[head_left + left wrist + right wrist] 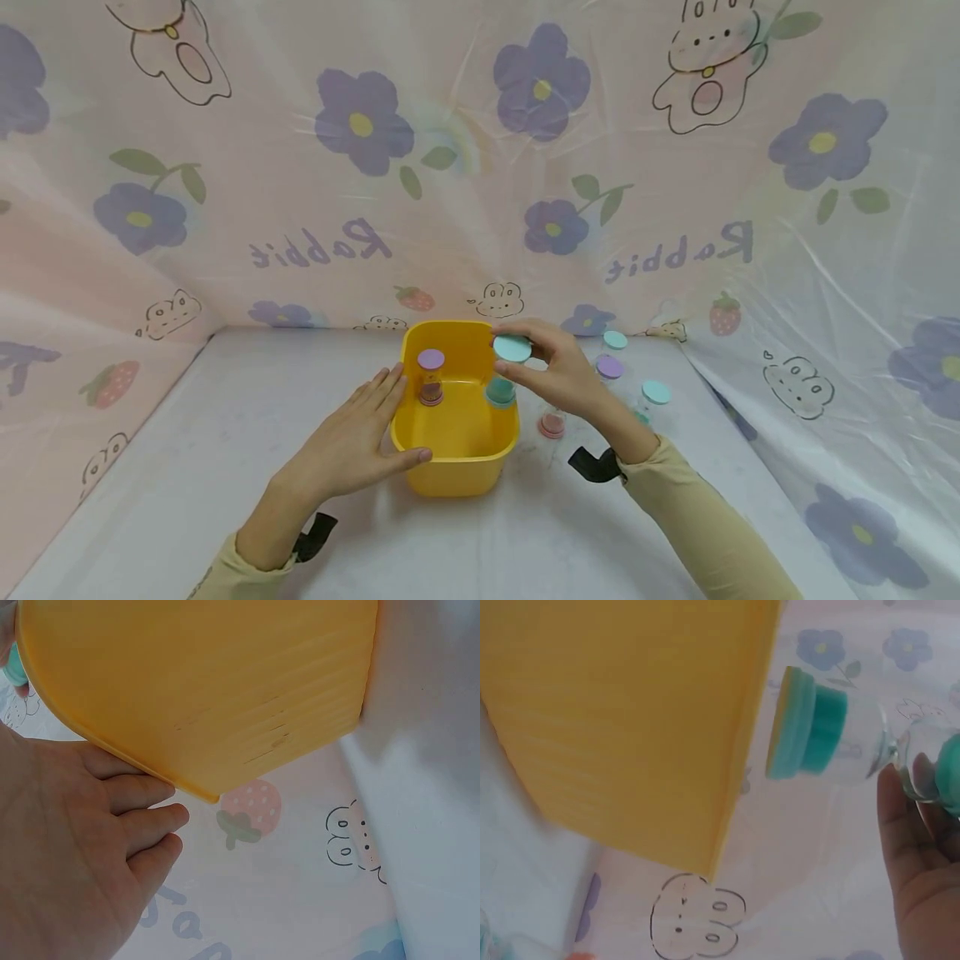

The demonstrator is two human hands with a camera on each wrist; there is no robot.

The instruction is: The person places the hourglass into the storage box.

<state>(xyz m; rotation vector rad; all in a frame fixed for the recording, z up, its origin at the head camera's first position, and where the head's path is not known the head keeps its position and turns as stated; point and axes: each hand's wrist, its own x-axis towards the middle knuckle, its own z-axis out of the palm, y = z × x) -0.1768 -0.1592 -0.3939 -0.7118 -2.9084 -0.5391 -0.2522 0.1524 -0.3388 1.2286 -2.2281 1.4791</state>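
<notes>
One teal-capped hourglass (512, 350) hangs from the right grip (564, 372).

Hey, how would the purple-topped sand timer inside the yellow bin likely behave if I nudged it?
The purple-topped sand timer would probably tip easily: it stands upright in the yellow bin and looks tall for its base. Once over, it may roll, since its purple cap looks round. Its clear sides look glassy, so it could be slippery.
</notes>
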